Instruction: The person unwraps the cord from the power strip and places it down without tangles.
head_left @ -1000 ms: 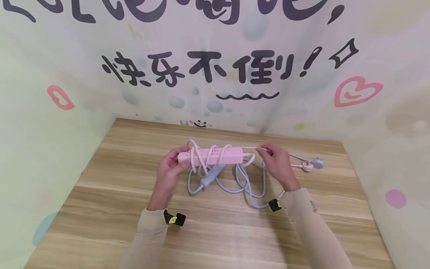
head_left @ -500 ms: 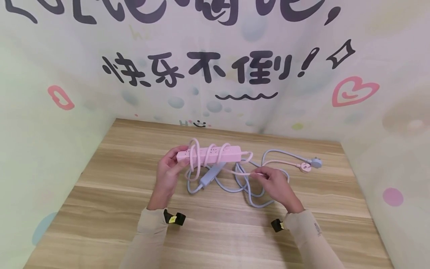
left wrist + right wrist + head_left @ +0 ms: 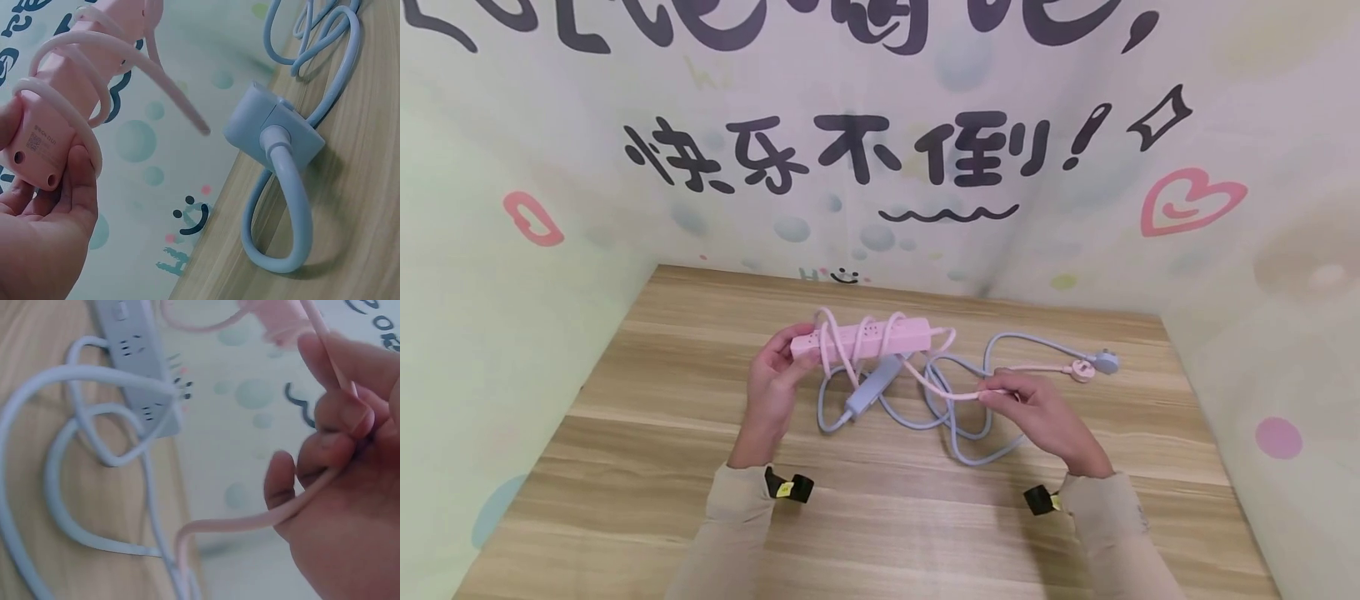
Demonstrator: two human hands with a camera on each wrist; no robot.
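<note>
My left hand (image 3: 772, 379) grips the left end of a pink power strip (image 3: 904, 335), held above the table. Several loose turns of its own pink cord (image 3: 103, 44) go round the strip. In the right wrist view my right hand (image 3: 350, 469) has its fingers curled about a free stretch of that pink cord (image 3: 237, 524). From the strip the cord slants down to the right hand in the head view, and its pink plug (image 3: 1082, 371) lies at the right. Below the pink strip a blue power strip (image 3: 874, 387) rests on the table, apart from both hands.
The blue cord (image 3: 977, 461) spreads in loops over the wooden table (image 3: 880, 517). Its blue plug (image 3: 1106, 361) lies beside the pink one. A printed cloth backdrop (image 3: 760, 225) stands behind the table and along both sides.
My right hand has come down from behind the strip toward me, then shifted right, drawing the pink cord under and forward. The left hand keeps hold of the strip, which has moved slightly left.
</note>
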